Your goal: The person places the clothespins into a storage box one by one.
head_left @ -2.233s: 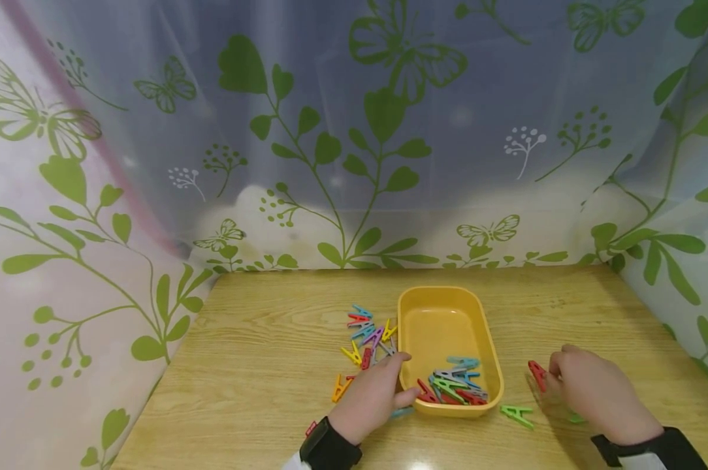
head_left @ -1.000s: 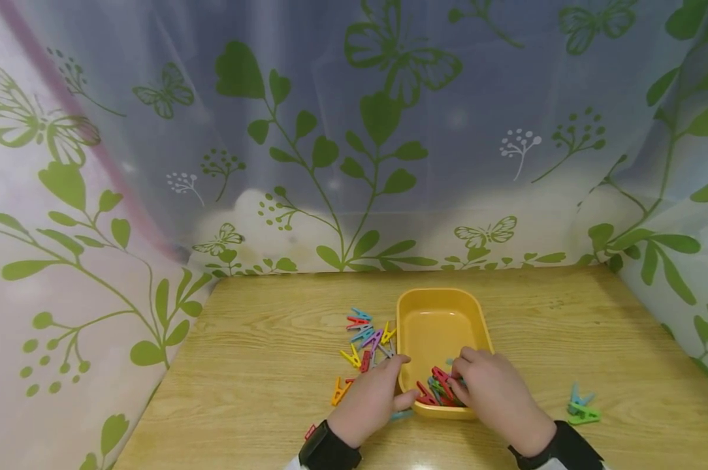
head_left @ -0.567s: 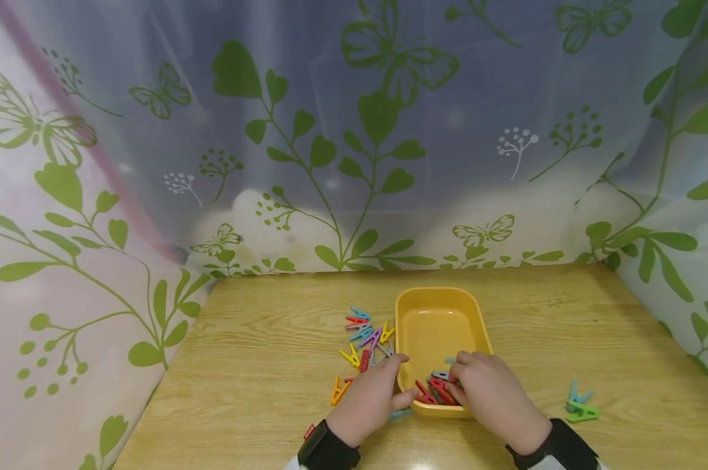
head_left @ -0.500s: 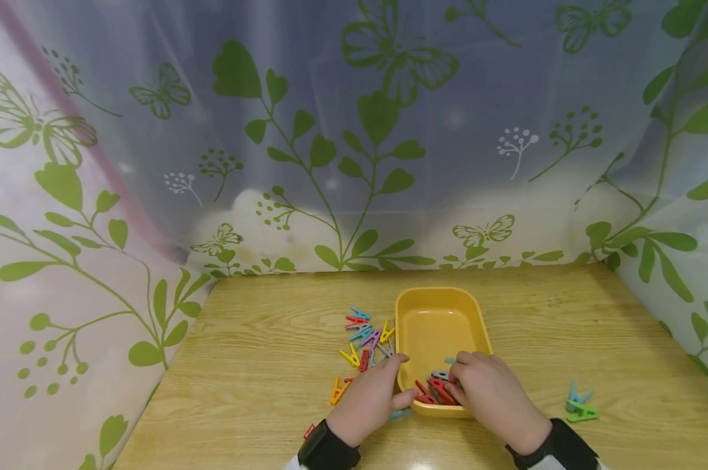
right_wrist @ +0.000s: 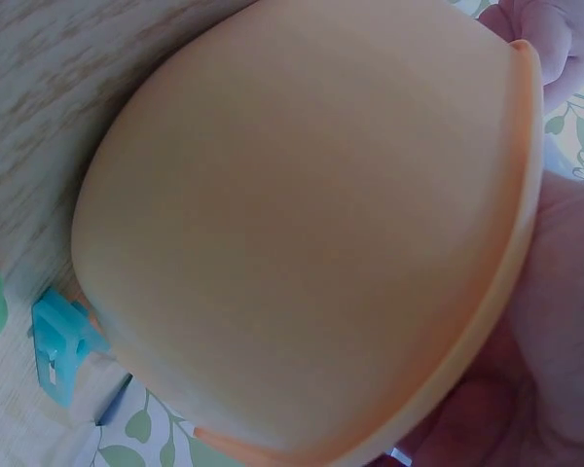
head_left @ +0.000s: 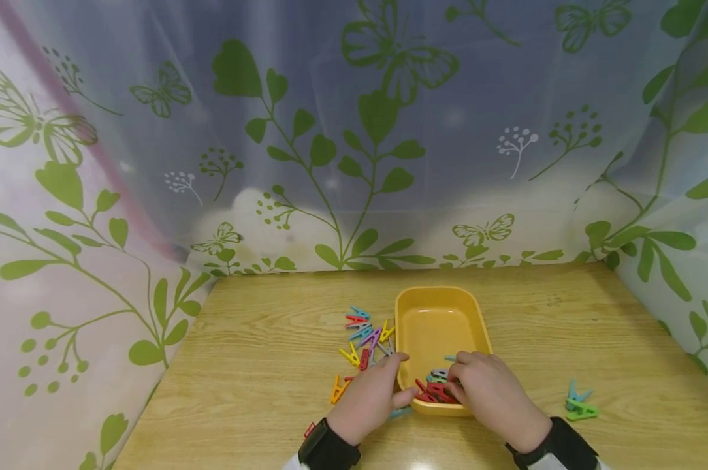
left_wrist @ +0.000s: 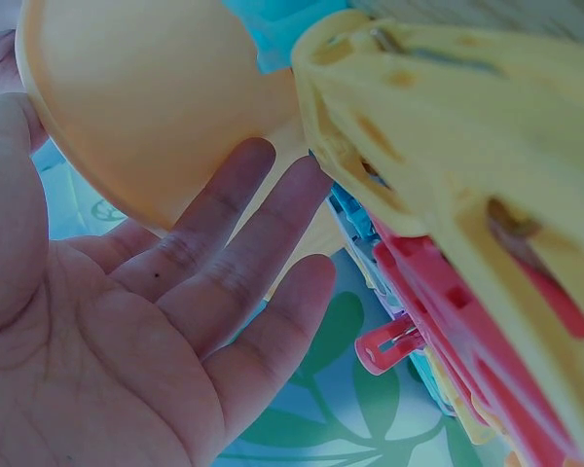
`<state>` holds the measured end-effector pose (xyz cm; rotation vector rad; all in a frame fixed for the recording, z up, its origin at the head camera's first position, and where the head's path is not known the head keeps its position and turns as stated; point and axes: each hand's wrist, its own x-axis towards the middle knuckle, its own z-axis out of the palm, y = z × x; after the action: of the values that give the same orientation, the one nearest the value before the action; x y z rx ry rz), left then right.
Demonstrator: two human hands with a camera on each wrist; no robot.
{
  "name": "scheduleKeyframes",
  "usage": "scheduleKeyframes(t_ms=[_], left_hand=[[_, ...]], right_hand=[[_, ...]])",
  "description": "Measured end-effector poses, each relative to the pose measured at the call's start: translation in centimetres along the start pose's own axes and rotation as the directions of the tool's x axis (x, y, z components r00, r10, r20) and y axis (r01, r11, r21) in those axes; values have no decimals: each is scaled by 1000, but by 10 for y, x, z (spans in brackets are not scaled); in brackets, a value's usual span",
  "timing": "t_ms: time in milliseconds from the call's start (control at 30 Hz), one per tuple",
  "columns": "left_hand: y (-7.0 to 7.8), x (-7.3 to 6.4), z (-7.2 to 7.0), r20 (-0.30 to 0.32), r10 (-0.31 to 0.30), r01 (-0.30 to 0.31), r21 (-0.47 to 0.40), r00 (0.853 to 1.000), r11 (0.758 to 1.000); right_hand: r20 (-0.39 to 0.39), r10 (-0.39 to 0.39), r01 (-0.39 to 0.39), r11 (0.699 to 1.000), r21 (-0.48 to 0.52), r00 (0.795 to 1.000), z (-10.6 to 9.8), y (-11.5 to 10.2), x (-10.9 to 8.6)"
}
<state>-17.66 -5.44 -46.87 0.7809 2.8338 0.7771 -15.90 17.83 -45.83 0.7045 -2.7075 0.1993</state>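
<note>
A yellow tray (head_left: 439, 329) stands on the table, with several clothespins in its near end. My left hand (head_left: 371, 399) rests against its left side; the left wrist view shows the fingers (left_wrist: 214, 253) fairly straight along the tray wall. My right hand (head_left: 495, 395) reaches over the right rim, fingers bent down inside. Right at its thumb lies a red clothespin (head_left: 441, 391); I cannot tell whether the fingers still pinch it. In the right wrist view the tray wall (right_wrist: 302, 214) hides the fingertips.
Loose clothespins of several colours, among them a yellow clothespin (head_left: 350, 354) and an orange clothespin (head_left: 338, 390), lie left of the tray. To the right, a green clothespin (head_left: 583, 410) lies against a blue clothespin (head_left: 576, 391). A leaf-patterned curtain (head_left: 354, 196) surrounds the table.
My right hand has carried a red clothespin from the table's right side into the tray, where it has lowered onto the others. The left hand has stayed at the tray's left side.
</note>
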Motion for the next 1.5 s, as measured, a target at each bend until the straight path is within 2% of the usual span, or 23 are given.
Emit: scheduleKeyframes(t_ms=[467,733,900,1133,1200,1333,1433,1500], left_hand=[[-2,1,3,-14,10,-9,16,1000,1000],[-1,1,2,-27,8,-7,49,1000,999],[-1,1,3,-24,2,-1,52,1000,999],[0,2,3,-25,-5,6,36,1000,999],[0,2,3,-26,-3,3,36,1000,999],[0,2,3,-25,1,0,35,1000,999],[-1,1,2,-20,5,-4,31,1000,1000],[-1,1,2,-19,6,-5,28,1000,1000]], right_hand=[[-30,-5,5,1000,-3,1000,-1,1,0],[-94,-13,12,1000,-7,995,-12,5,2],[-150,24,-22,1000,16,988,-19,14,-2],[-212,131,-129,991,25,968,-22,36,-14],[-199,160,-159,987,18,967,-23,42,-18],[-107,219,-220,976,10,970,-27,54,-26],[20,251,-251,968,-1,968,-29,63,-34],[137,265,-266,964,-9,955,-28,69,-38]])
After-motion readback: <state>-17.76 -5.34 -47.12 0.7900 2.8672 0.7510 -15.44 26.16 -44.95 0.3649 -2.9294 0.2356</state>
